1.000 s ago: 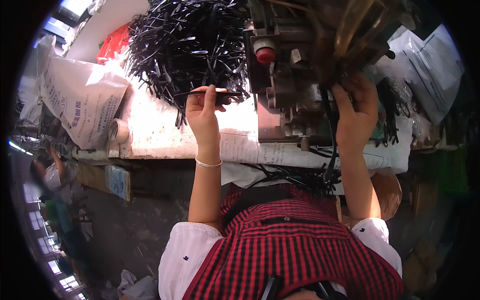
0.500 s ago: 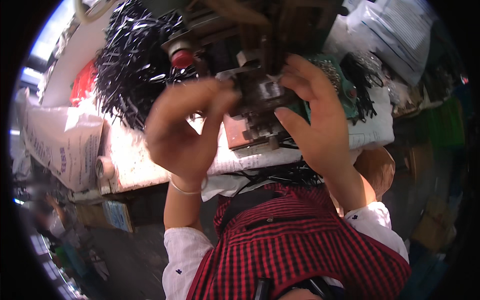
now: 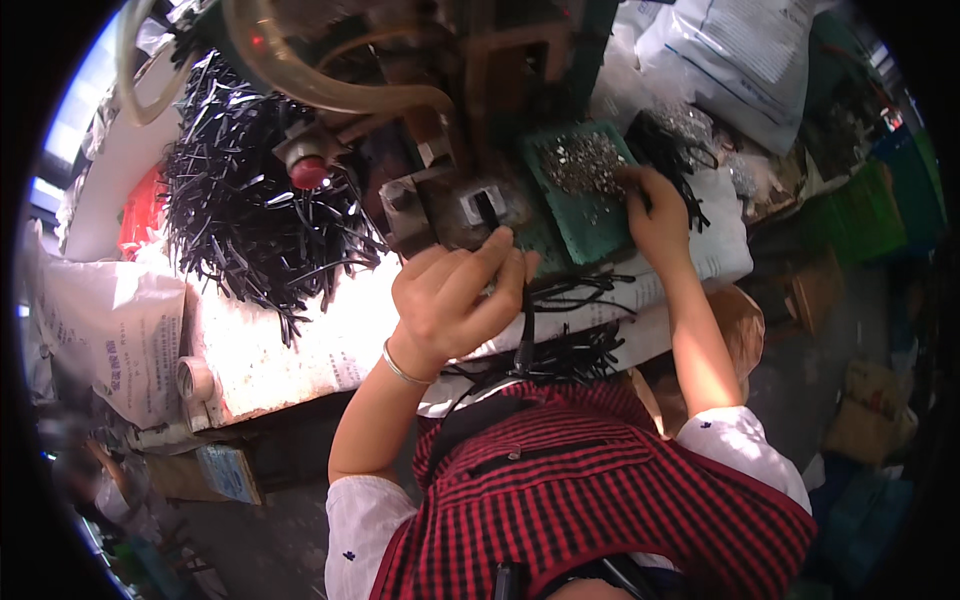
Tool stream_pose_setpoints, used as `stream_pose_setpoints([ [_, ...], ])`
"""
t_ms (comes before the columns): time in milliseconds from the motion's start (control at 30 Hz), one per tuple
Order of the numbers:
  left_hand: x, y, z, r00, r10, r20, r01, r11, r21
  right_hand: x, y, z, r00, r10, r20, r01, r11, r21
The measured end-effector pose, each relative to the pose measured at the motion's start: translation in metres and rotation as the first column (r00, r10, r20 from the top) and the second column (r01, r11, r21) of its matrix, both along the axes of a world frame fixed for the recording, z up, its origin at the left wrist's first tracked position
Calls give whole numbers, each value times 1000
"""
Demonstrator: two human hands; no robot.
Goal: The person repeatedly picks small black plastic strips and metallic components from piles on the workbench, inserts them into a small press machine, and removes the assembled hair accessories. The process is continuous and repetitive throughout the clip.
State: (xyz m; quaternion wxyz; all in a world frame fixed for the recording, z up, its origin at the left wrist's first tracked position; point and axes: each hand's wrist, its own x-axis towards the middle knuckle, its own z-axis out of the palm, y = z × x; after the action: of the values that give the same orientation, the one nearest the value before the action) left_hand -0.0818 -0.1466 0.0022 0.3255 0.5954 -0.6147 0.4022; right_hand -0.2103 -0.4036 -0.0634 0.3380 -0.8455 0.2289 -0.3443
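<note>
My left hand (image 3: 450, 300) is closed at the front of the machine, thumb and fingers pinching a thin black strip (image 3: 485, 209). One end of the strip lies over a small bright metal plate (image 3: 468, 205) in the machine; the other trails below the hand toward my apron. On the right, my right hand (image 3: 662, 225) reaches to the edge of a green tray (image 3: 580, 235) holding a heap of small shiny metal pieces (image 3: 582, 163). Its fingers are curled together at the heap's right side; whatever is between the fingertips is too small to make out.
A big bundle of black strips (image 3: 260, 190) lies left of the machine, beside a red button (image 3: 308, 172). A yellowish hose (image 3: 300, 85) curves above. White sacks (image 3: 115, 330) and a tape roll (image 3: 196, 378) stand at left; plastic bags (image 3: 730, 60) lie far right.
My right hand has left the machine and moved right to the tray. The left hand has come in toward the machine's middle and now pinches a black strip. The whole view has shifted.
</note>
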Motion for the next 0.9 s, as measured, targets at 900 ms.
stream_pose_setpoints([
  [900,121,132,-104,515,841,-167,-708,528,469,27,49,-5,996,-17,83,-7,959,284],
])
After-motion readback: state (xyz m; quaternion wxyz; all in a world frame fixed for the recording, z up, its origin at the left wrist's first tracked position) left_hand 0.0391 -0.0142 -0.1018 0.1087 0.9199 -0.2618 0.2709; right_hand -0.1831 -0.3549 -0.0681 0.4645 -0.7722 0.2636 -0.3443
